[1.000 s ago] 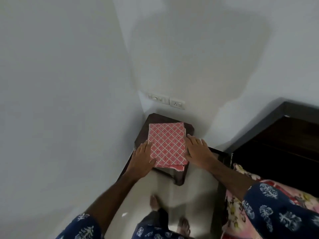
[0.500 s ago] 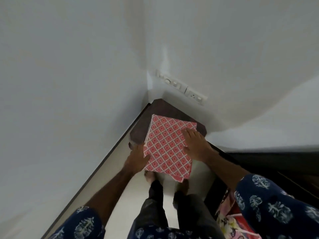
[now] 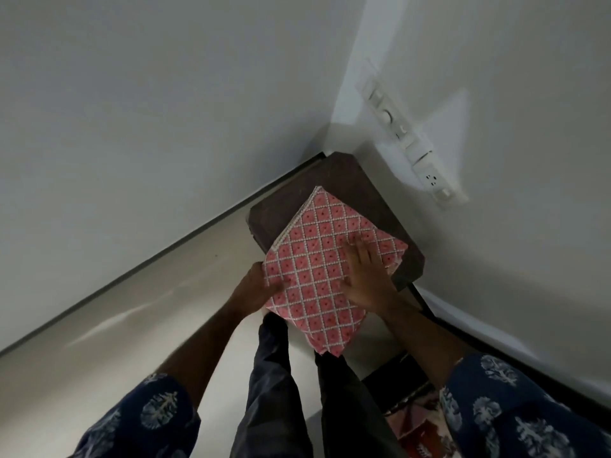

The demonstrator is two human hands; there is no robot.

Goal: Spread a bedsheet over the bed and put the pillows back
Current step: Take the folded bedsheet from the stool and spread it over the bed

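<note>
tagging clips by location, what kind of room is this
Most likely a bedroom corner. A folded red-and-white bedsheet is held over a small dark bedside table set against white walls, under a wall switch and socket panel, and a floral bed cover shows at the lower right.

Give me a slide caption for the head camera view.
Both hands lift a folded red diamond-patterned bedsheet off a dark wooden corner stool: left hand grips its edge, right hand flat on top.

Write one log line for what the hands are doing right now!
left hand grips folded bedsheet edge | right hand flat on top | stool below
</note>
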